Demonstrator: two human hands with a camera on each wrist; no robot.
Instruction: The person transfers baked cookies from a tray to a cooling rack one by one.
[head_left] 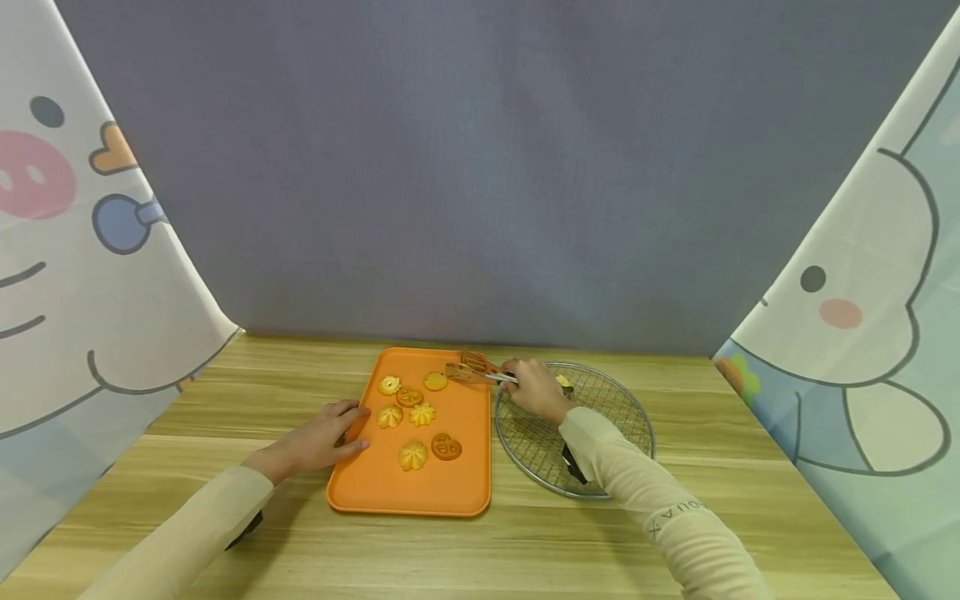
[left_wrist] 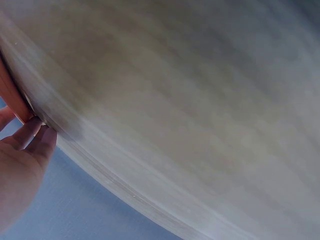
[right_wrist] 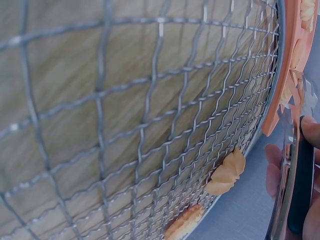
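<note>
My right hand (head_left: 536,388) grips metal tongs (head_left: 493,377) with dark handles (right_wrist: 301,175), above the left side of the round wire rack (head_left: 651,417). The tongs' wide ends reach over the back right corner of the orange tray (head_left: 405,496), around a brown cookie (head_left: 474,361); whether they pinch it I cannot tell. My left hand (head_left: 318,437) holds the tray's left rim, the thumb and a finger at the edge. Several cookies lie on the tray, among them a yellow flower-shaped one (head_left: 413,455) and a brown smiley one (head_left: 446,447).
Two cookies sit near the rack's far edge, one of them pale and ridged (right_wrist: 226,172); my right hand partly hides them in the head view. The tray and rack stand side by side on a wooden table (head_left: 420,562). A grey curtain (head_left: 480,183) rises behind.
</note>
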